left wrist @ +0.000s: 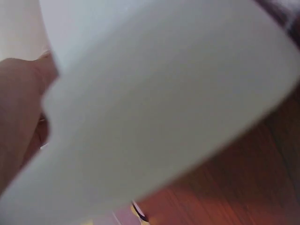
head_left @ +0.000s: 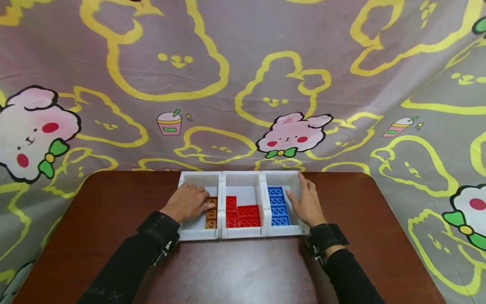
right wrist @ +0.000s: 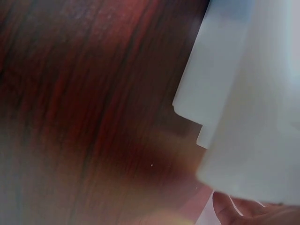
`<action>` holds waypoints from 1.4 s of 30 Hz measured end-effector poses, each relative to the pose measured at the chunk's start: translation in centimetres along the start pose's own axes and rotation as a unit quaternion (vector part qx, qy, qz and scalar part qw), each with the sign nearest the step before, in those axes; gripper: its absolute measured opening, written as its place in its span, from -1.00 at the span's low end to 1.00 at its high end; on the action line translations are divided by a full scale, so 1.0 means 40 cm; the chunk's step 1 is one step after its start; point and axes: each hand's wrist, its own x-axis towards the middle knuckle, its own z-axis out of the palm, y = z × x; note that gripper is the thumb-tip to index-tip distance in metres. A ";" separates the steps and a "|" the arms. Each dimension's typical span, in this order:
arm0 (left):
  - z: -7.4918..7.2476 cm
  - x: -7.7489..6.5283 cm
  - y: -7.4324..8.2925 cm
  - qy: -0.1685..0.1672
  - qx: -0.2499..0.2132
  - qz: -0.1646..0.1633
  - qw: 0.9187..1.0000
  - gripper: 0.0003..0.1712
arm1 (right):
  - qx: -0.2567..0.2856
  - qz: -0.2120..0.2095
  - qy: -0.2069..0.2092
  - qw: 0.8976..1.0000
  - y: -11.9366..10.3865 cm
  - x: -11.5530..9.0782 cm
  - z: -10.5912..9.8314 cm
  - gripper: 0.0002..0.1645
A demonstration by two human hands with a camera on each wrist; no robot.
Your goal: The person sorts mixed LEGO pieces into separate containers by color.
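Note:
Three white bins stand side by side. My left hand reaches over the side wall of the left bin, its thumb right at the orange building bricks lined up there. In the middle bin lie several red building bricks. My right hand rests over the outer wall of the right bin, fingers along the wall and thumb spread inward beside a row of blue building bricks. Both wrist views are largely filled by white bin walls; only part of each hand shows there.
The bins stand near the back edge of a dark reddish-brown table with rounded corners. Behind and beside it hangs a printed cloth with yellow outlines and pink rabbits. A black strap with a device sits on each wrist.

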 end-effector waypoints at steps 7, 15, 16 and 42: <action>-0.002 -0.008 -0.008 0.050 -0.104 -0.030 0.993 -0.69 | -0.003 0.001 -0.003 1.000 -0.006 0.004 0.002 -0.05; 0.001 0.000 -0.004 0.079 -0.131 -0.035 0.988 -0.70 | -0.002 0.009 -0.010 1.000 0.000 0.001 -0.004 -0.04; 0.002 0.002 -0.004 0.080 -0.129 -0.034 0.988 -0.69 | -0.002 0.011 -0.011 1.000 0.000 0.000 -0.004 -0.04; 0.000 -0.006 0.000 0.120 -0.210 -0.095 0.966 -0.65 | 0.000 0.022 -0.016 1.000 -0.007 0.000 -0.008 -0.04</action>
